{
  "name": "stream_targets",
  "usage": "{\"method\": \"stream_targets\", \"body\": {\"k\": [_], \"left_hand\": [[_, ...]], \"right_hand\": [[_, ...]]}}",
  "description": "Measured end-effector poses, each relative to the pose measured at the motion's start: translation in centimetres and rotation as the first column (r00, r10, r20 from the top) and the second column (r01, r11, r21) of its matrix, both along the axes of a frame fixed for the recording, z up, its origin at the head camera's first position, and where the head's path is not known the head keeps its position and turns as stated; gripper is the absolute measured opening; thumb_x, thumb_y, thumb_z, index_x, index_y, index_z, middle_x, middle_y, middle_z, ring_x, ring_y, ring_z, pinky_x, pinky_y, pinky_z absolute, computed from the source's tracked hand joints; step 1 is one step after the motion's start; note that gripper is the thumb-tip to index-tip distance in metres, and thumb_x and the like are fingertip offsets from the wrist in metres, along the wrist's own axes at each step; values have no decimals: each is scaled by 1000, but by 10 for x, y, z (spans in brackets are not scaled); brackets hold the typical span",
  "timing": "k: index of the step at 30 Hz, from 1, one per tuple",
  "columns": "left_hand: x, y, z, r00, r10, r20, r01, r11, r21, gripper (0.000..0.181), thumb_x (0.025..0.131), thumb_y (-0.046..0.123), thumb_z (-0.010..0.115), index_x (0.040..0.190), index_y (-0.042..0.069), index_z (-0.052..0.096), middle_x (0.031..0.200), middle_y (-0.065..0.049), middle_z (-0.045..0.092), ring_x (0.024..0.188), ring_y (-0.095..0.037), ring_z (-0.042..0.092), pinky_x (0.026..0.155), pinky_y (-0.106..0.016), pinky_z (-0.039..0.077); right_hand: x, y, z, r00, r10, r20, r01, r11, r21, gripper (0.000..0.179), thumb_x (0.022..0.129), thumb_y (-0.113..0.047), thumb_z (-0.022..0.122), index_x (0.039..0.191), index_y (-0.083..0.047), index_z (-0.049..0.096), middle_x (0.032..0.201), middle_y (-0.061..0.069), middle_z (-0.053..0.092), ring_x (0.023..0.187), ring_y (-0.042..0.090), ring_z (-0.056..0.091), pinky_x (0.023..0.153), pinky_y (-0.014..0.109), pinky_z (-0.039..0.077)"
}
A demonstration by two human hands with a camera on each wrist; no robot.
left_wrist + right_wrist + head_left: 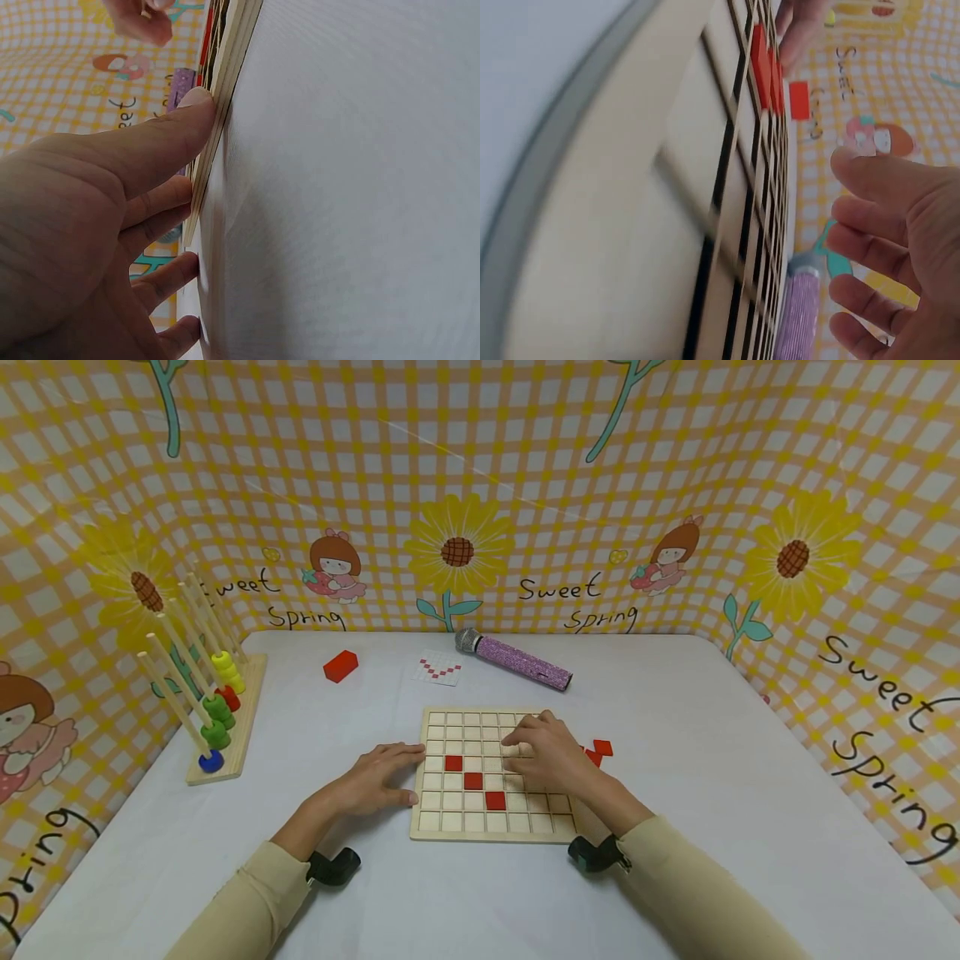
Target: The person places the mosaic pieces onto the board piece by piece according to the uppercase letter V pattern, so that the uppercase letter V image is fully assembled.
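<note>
A wooden grid board [450, 822] lies on the white table, with three red square tiles [473, 781] in its cells along a diagonal. My left hand [378, 779] touches the board's left edge, thumb and fingers extended, and in the left wrist view the thumb [161, 142] rests against the rim. Over the right half of the grid hovers my right hand [551, 752], its fingers loosely bent. The right wrist view shows that hand [900, 232] above the board with nothing seen between thumb and fingers. Loose red tiles [603, 747] lie beyond the board's right edge, partly hidden by the right hand.
Behind the board lie a small card [438, 667] with a red-square pattern, a glittery purple microphone [521, 662] and a red block [341, 666]. A wooden bead stacker [251, 693] with coloured beads on pegs stands at the left. Patterned cloth [390, 468] surrounds the table.
</note>
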State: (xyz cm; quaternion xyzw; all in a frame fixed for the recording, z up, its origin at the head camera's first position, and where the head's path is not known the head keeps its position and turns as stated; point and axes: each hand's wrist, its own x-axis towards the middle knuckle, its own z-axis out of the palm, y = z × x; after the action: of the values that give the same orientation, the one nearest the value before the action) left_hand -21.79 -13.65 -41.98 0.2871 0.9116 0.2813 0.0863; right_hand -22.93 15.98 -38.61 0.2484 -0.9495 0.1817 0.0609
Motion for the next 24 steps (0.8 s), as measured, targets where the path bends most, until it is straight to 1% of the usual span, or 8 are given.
{"method": "stream_targets", "body": {"k": [7,12,15,19,24], "left_hand": [[0,0,0,1000,-2,-7,2,1000,-3,63,84,24,70,139,5,45,149,-10,40,139,-37,30,109,-60,24],[0,0,-2,1000,2,-3,-2,1000,-3,64,84,24,70,139,6,45,150,-9,40,139,-36,30,109,-60,23],[-1,0,-2,1000,2,-3,-2,1000,-1,63,84,25,70,139,6,46,149,-8,40,139,-36,30,109,-59,23],[-1,0,-2,1000,7,-1,-7,1000,-1,63,84,24,70,139,6,46,149,-8,40,139,-36,29,110,-59,23],[0,1,-1,1000,20,11,-20,1000,-7,63,83,23,71,139,7,46,150,-8,40,139,-36,29,110,-60,22]], "right_hand": [[-1,39,-4,1000,-29,-5,29,999,-33,28,82,-24,72,106,-10,71,105,3,65,92,20,43,78,34,34],[-4,65,-8,998,-55,-12,55,998,-25,28,83,-23,71,107,-8,70,108,6,65,94,23,45,78,36,36],[-6,78,-10,996,-89,15,89,996,-28,31,82,-24,72,109,-9,70,110,7,64,98,25,45,77,35,37],[-9,94,-13,991,-124,54,126,991,-34,32,82,-23,72,110,-9,69,112,8,63,98,24,43,75,32,35],[-14,111,-16,984,-160,72,160,987,12,35,82,-25,72,112,-8,68,114,10,62,99,26,43,75,33,35]]}}
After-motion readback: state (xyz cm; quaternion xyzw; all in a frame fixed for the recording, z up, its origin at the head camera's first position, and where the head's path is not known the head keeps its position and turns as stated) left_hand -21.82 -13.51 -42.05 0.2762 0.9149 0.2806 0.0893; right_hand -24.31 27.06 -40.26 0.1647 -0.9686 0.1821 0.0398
